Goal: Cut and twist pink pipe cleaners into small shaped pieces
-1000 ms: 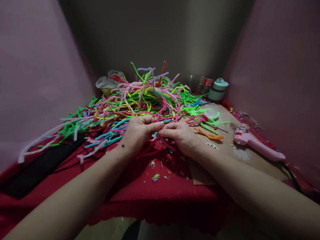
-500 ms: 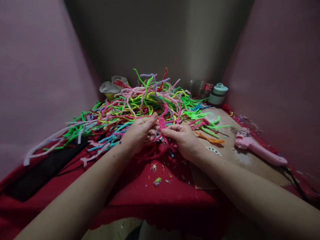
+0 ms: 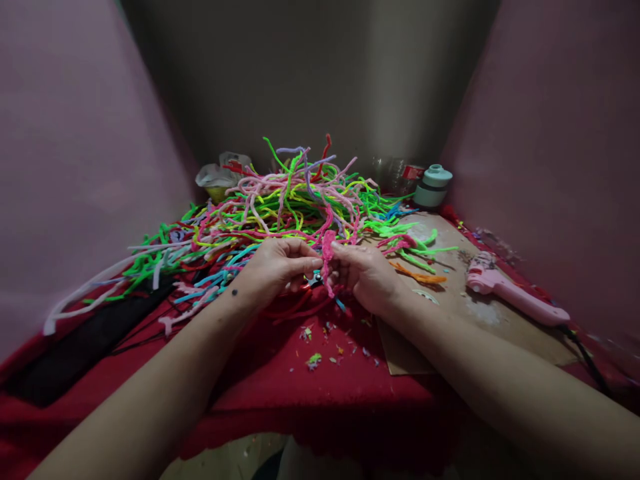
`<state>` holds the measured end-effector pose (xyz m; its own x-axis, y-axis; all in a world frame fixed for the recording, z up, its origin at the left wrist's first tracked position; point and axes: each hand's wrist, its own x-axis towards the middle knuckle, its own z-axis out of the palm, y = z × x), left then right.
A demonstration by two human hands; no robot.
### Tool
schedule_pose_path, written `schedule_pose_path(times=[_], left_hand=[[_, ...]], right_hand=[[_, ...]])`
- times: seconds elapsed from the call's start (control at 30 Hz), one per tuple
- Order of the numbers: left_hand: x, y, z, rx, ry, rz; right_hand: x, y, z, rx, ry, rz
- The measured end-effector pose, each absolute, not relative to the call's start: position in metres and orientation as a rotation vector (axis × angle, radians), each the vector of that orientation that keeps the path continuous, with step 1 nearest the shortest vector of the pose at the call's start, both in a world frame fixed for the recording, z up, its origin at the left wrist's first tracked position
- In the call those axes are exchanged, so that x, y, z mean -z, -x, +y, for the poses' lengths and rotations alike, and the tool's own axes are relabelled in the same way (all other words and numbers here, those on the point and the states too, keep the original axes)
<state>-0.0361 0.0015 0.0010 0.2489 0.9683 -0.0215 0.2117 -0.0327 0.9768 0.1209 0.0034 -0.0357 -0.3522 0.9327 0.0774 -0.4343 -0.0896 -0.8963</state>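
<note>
Standing nearly upright in the view, a fuzzy magenta piece (image 3: 327, 257) is held between the two hands, over the red-covered bench (image 3: 350, 390) and just in front of a heap of coloured fuzzy stems (image 3: 300, 193). By the left hand (image 3: 287, 267), the piece is pinched at its left edge between thumb and forefinger; by the right hand (image 3: 367, 273), its upper right side is gripped under the thumb, with the other fingers curled behind and partly hidden. Part of the piece's edges is covered by the fingertips, and how its layers are joined cannot be made out.

Beneath the left fingers, a small metal tool (image 3: 316, 278) is mostly concealed, so its kind cannot be told. A white perforated object (image 3: 426, 295) is partly covered by the right forearm, and both forearms are cut off by the picture's borders. Behind the teal bottle (image 3: 433, 187), a clear container (image 3: 400, 177) is only dimly seen.

The long axis of the piece is directed from the heap toward the person: the broader end is pointed at the heap, the narrower end downward with a slight bend. To the right, a pink glue gun (image 3: 515, 291) is laid on a brown board (image 3: 460, 267), its handle angled toward the lower right.
</note>
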Motion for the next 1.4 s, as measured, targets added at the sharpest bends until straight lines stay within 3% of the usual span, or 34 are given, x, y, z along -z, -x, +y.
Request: schedule_pose_path(times=[0.13, 0.3, 0.4, 0.77, 0.93, 1.13, 1.4], left_hand=[[0.000, 0.034, -0.001, -0.872, -1.645, 1.240], [0.011, 0.034, -0.007, -1.014, -2.434, 1.388], [0.015, 0.035, -0.011, -1.035, -2.613, 1.472], [-0.001, 0.023, -0.010, -1.095, -1.344, 1.194], [0.005, 0.030, 0.000, -1.262, -1.144, 1.037], [0.010, 0.020, -0.002, -0.840, -1.150, 0.943], [0.016, 0.012, -0.005, -0.707, -1.128, 0.954]], right_hand=[[0.028, -0.120, -0.004, -1.505, 0.798, -1.230], [0.024, -0.121, -0.007, -1.315, 0.981, -1.330], [0.026, -0.121, -0.005, -1.270, 0.954, -1.315], [0.025, -0.118, -0.006, -1.550, 0.808, -1.088], [0.026, -0.119, -0.001, -1.513, 0.774, -0.999], [0.032, -0.119, 0.003, -1.408, 0.701, -1.016], [0.038, -0.115, -0.001, -1.316, 0.784, -1.078]])
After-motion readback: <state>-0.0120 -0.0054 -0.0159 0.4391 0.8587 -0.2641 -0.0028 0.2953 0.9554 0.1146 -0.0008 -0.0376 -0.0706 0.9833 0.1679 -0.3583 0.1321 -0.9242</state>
